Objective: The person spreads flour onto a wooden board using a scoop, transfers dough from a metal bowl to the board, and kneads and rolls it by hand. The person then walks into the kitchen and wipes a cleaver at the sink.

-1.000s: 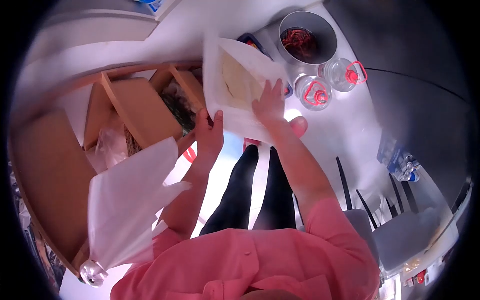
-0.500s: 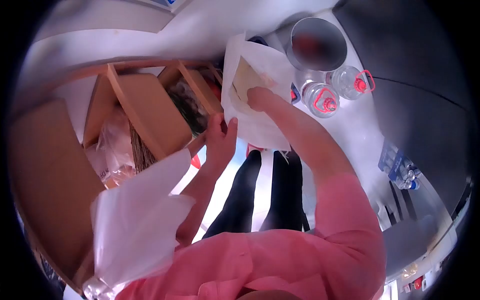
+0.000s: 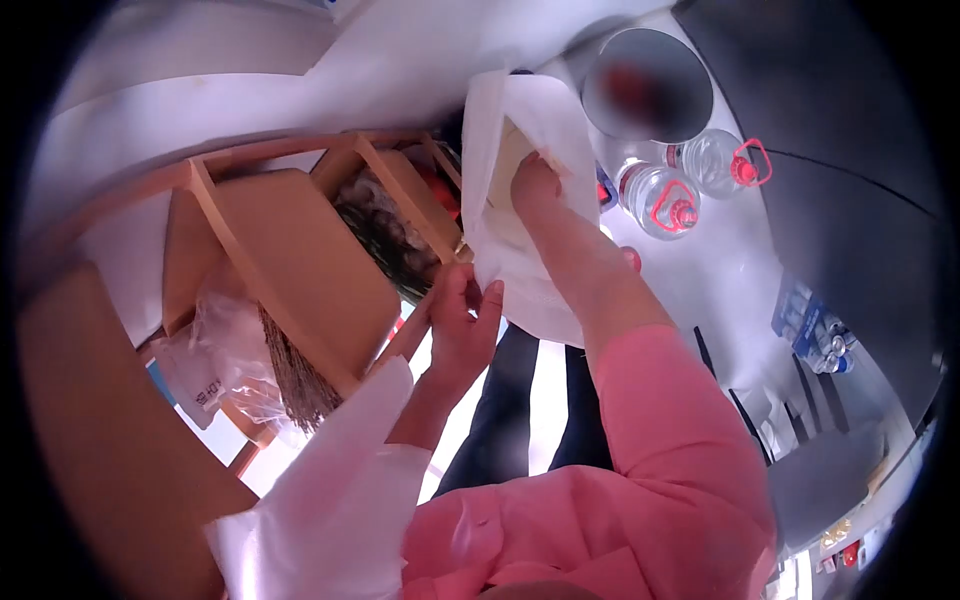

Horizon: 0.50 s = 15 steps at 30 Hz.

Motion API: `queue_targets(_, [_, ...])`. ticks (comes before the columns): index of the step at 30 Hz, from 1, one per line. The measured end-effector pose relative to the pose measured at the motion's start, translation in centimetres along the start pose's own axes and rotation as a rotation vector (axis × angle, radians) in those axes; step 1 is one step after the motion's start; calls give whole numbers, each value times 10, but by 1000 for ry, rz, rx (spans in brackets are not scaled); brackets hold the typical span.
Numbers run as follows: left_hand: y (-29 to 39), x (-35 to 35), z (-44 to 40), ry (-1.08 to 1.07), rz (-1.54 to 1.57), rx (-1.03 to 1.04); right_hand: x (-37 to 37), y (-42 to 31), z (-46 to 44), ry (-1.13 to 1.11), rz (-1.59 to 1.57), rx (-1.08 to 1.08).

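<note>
A white bag [image 3: 545, 290] hangs open in front of me, with something pale and flat inside it. My left hand [image 3: 468, 315] pinches the bag's near left edge between thumb and fingers. Reaching into the opening, my right hand [image 3: 537, 185] has its fingers curled against the pale sheet [image 3: 508, 165]; whether it grips the sheet is hard to tell. A large white translucent sheet [image 3: 330, 500] lies over my left forearm.
Wooden shelving [image 3: 290, 250] on the left holds a clear plastic bag [image 3: 225, 335] and a bundle of brown stalks [image 3: 295, 375]. Beyond the white bag stand a round pot [image 3: 648, 85] and two clear jugs with red handles [image 3: 660, 200]. Bottled water [image 3: 815, 330] is at the right.
My right hand has moved from the bag's right rim into its opening, its fingers now curled. The bag and both hands have shifted right in view. My left hand still holds the edge.
</note>
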<state>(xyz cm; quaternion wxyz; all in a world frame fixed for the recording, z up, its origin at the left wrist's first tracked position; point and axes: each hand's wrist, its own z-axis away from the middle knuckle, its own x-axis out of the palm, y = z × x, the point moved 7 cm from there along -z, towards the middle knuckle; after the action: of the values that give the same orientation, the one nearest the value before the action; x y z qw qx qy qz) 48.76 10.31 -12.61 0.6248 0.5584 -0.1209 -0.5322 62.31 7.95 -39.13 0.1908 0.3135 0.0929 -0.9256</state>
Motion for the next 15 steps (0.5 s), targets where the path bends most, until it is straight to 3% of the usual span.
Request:
queue_targets(3, [-4, 0, 0, -2, 64, -34, -9, 5, -9, 180, 150, 35])
queue_targets(8, [-7, -1, 1, -16, 68, 2, 71, 14, -62, -62, 23, -192])
queue_targets(15, [0, -2, 0, -28, 38, -5, 72, 0, -29, -315, 31, -425])
